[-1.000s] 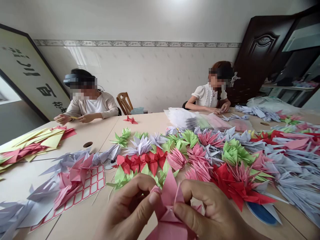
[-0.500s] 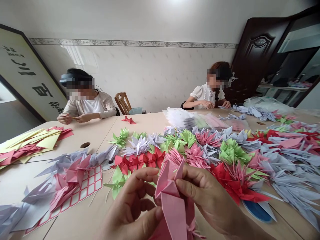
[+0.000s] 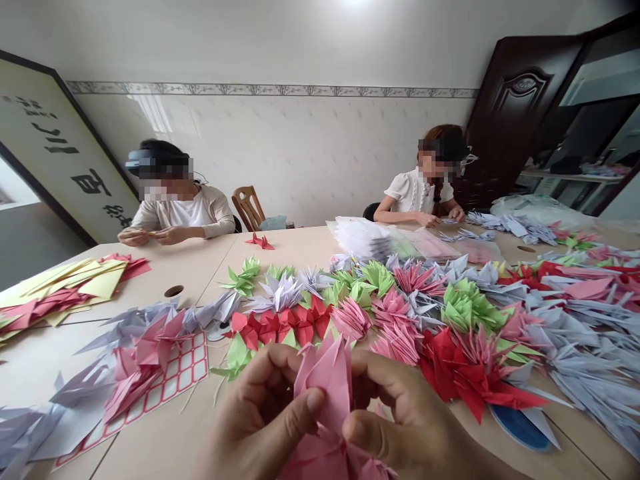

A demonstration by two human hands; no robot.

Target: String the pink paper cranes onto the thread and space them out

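Between my two hands, close to the camera, is a pink folded paper crane (image 3: 333,383), its pointed parts upright. My left hand (image 3: 275,407) pinches it, thumb on its front face and fingers behind. My right hand (image 3: 400,407) grips its right side, with the thumb low near the centre. More pink folded paper (image 3: 313,457) lies below the crane at the bottom edge; whether it is joined to the crane I cannot tell. Just beyond my hands are a row of red folded paper pieces (image 3: 283,323) and a pink paper bundle (image 3: 351,318).
Lilac, green, pink and red folded paper heaps cover the table's right half. At left lie yellow and red sheets (image 3: 75,283) and a red-grid label sheet (image 3: 173,377). Two co-workers (image 3: 185,207) sit across the table, near a stack of plastic-bagged paper (image 3: 365,237).
My left hand has closed in on the pink crane, its thumb now pressing the front. The crane has turned and sits slightly lower, and my right thumb has moved down.
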